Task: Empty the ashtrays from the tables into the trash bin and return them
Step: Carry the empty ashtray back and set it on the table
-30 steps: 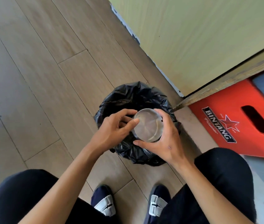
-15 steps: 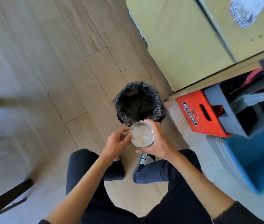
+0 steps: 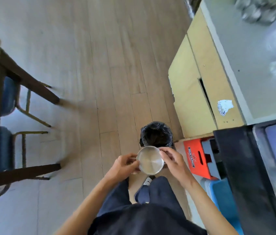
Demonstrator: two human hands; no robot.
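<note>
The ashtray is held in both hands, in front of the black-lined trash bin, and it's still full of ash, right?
Not quite. The head view shows the ashtray held by the left hand and right hand near the trash bin, but its shiny metal inside looks empty.

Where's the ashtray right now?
Centre of the head view: the ashtray is held between the left hand and right hand, just short of the trash bin.
</note>
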